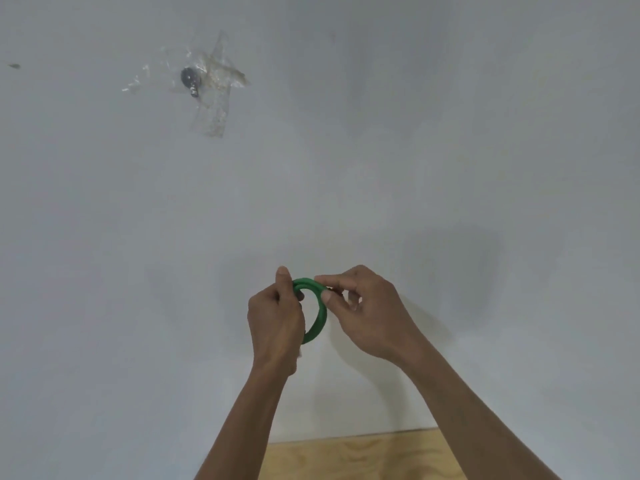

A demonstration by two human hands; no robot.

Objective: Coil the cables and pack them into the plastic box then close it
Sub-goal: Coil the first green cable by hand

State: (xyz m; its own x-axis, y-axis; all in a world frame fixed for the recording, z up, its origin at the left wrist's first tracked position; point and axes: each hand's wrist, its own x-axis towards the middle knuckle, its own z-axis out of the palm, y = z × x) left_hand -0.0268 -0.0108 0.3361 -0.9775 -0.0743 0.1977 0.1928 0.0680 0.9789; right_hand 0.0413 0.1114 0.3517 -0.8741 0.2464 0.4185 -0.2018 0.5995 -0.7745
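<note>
Item: green cable point(317, 317), wound into a small coil of at least two turns, held up in front of a pale grey wall point(415, 133). Your left hand point(275, 320) grips the coil's left side, fingers curled round it and the thumb pointing up at the top. Your right hand point(367, 311) pinches the coil's upper right arc between thumb and forefinger, the other fingers loosely curled behind. The coil thus sits between your two hands, touching both. Also present: a small round metal fitting point(190, 78) on the wall at upper left, under strips of clear tape point(218, 109); a light wooden surface point(363, 455) at the bottom edge.
</note>
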